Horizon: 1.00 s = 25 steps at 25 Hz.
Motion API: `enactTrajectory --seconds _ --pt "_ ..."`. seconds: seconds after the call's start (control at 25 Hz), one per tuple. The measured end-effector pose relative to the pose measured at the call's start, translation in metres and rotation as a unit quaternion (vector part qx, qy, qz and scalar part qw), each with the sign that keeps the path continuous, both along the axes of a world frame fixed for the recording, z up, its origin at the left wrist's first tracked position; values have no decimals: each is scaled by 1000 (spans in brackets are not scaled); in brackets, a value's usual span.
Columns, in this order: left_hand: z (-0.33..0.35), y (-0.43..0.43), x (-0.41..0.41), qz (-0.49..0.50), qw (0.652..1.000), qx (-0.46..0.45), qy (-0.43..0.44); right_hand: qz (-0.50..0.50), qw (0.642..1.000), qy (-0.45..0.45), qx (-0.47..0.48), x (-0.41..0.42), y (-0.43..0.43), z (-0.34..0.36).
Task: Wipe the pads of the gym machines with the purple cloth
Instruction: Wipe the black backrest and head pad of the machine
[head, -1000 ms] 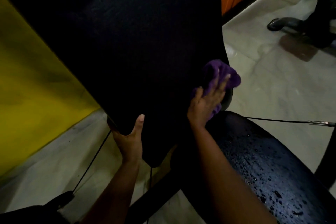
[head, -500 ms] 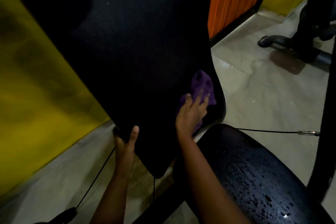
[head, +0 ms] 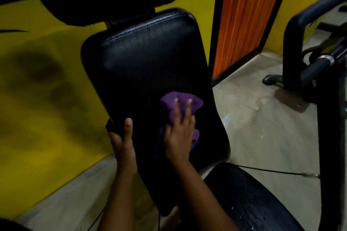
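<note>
Wiping was the step: the right hand [head: 178, 137], fingers flat, pressed the purple cloth [head: 167, 106] low on the back pad [head: 146, 65], the left hand [head: 122, 142] gripped its left edge, and the wet seat pad [head: 253, 202] likely came next.

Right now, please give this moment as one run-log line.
right hand: presses crumpled purple cloth on black upholstered back pad | left hand: grips pad's left edge | black seat pad: wet

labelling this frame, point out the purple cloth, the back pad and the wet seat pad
purple cloth [head: 167, 108]: head view, bunched part left of the fingers
back pad [head: 146, 58]: head view, bare upper face
seat pad [head: 249, 202]: head view, wet top surface
</note>
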State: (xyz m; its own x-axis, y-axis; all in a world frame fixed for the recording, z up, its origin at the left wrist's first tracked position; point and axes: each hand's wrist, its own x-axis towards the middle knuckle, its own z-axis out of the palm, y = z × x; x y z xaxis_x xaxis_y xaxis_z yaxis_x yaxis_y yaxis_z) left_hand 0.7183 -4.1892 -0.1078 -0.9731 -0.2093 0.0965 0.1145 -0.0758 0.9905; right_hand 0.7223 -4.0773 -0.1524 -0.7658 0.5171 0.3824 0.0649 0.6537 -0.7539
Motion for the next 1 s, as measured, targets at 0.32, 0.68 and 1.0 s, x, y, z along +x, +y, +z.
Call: enactTrajectory --seconds 0.32,0.68,1.0 --pt "6 -4 0 -37 998 41 -42 -136 974 -66 -166 -41 52 45" --pt "81 -6 -17 -39 996 71 -23 167 984 -25 61 13 -33 91" --pt "166 -16 -70 -106 989 -97 28 9 997 -40 63 -46 54 171"
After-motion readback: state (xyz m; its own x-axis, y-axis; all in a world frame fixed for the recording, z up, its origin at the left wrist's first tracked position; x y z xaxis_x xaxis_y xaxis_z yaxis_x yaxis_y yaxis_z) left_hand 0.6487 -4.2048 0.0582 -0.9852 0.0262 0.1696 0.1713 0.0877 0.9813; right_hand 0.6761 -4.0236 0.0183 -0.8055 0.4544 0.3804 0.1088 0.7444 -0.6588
